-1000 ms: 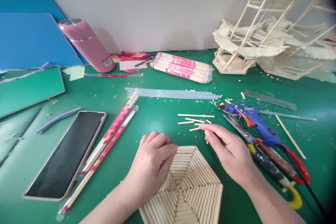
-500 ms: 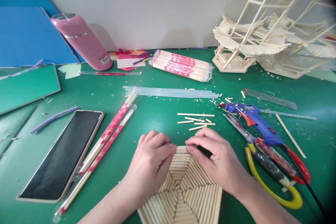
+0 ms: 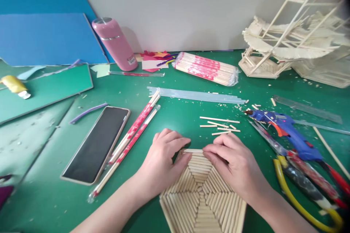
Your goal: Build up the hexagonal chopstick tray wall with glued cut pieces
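Note:
A many-sided panel of wooden sticks, laid in rings around a centre, lies in front of me. Along its far edge runs a short wooden stick. My right hand pinches that stick's right end between thumb and fingertips. At the upper left corner of the panel is my left hand, its thumb on the edge and its index finger lifted clear, leaving a gap between them. Several loose cut sticks lie just beyond my hands.
To the right lie a blue glue gun and yellow-handled cutters. On the left are a phone and wrapped sticks. Behind stand a pink bottle, a stick bundle, glue sticks and a stick model.
My left thumb and index finger have parted at the panel's corner. My right hand keeps its pinch at the far edge. The view has turned left, so things appear shifted right.

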### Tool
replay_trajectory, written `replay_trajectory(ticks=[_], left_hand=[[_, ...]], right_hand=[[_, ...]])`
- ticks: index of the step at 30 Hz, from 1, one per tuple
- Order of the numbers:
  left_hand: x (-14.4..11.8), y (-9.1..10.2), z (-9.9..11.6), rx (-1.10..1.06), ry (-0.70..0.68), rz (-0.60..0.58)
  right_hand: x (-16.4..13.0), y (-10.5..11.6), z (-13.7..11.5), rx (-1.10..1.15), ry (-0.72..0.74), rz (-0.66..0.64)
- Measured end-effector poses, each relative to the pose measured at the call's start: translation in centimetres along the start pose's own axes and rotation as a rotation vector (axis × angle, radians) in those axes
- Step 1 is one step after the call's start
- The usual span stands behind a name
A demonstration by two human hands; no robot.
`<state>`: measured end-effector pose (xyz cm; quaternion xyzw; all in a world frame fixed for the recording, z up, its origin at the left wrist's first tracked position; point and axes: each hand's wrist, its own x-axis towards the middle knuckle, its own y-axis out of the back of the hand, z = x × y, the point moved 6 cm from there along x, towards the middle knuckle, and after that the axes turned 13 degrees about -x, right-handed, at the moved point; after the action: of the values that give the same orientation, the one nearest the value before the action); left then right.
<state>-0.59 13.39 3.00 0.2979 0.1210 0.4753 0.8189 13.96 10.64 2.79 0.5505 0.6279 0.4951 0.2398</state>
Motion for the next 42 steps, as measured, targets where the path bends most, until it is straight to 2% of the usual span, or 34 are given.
replay_trajectory(ticks=[6,10,32,42], left_hand=[[-0.66,1.08,-0.24,0.023,0.067,-0.005],[-0.74,1.05,-0.33,0.032,0.069,0.003],[-0.76,0.47,-0.06,0.142,0.006,-0.114],[-0.91,1.08,0.32,0.068,0.092,-0.211]], right_hand=[[-0.06,-0.19,0.05,0.009,0.026,0.004],[-0.04,-0.19,-0.03,0.011,0.033,0.006],[-0.01,-0.24,0.14,0.005,0.018,-0.002],[-0.19,-0.31,0.24,-0.024,0.023,0.004]])
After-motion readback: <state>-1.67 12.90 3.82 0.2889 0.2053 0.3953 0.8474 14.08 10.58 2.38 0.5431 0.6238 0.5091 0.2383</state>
